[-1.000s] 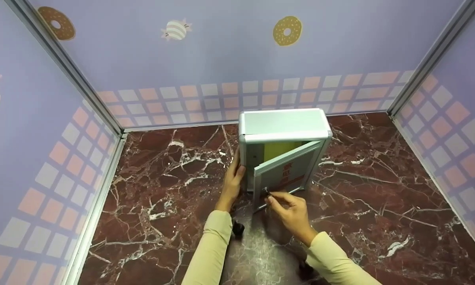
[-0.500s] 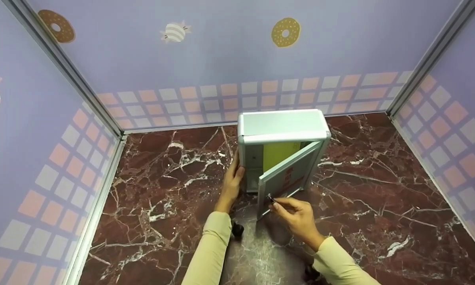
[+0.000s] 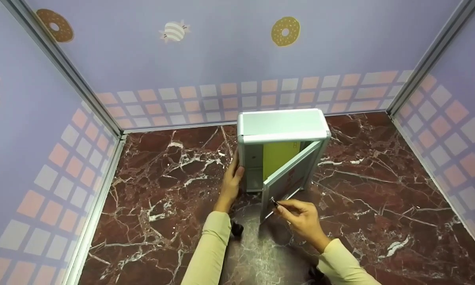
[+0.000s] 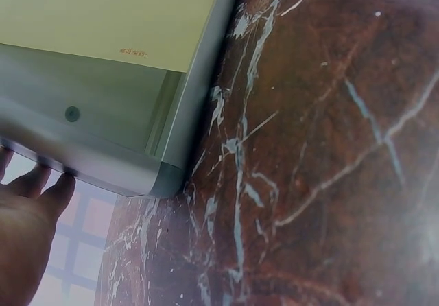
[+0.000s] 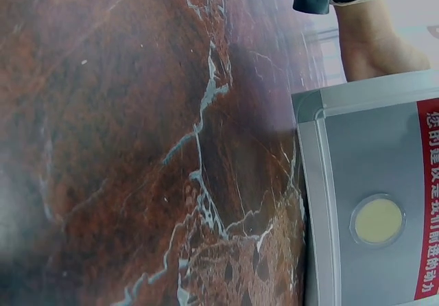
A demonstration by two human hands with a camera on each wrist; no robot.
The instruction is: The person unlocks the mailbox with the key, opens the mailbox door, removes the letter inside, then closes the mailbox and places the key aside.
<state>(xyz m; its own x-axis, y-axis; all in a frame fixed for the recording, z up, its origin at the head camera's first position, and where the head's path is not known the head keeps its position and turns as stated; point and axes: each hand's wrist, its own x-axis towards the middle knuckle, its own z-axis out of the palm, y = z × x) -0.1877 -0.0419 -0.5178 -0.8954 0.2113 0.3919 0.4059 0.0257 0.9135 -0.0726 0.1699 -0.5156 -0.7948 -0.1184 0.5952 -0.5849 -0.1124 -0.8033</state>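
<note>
A silver suggestion box (image 3: 283, 122) with its hinged door (image 3: 288, 182) ajar stands upright on the marbled surface. My left hand (image 3: 230, 184) rests along its left side, thumb by the front edge; the left wrist view has the fingertips (image 4: 65, 182) touching the frame. My right hand (image 3: 302, 219) pinches a small key with a dark head (image 3: 276, 204) in the door's lock. Inside leans a yellow envelope (image 3: 281, 158), with red print on it in the left wrist view. A red strip with white characters (image 5: 429, 203) and a round pale disc (image 5: 378, 221) show on the door.
Dark red marbled surface (image 3: 162, 190) with white veins lies all around the box. A purple wall (image 3: 221, 51) with checks and sweets rises behind it, and side walls stand left and right. Dark camera mounts (image 3: 237, 229) sit at the wrists.
My right hand, pinching the key, has drawn the door further outward, toward me and slightly right. More of the yellow envelope shows. My left hand has stayed at the box's side.
</note>
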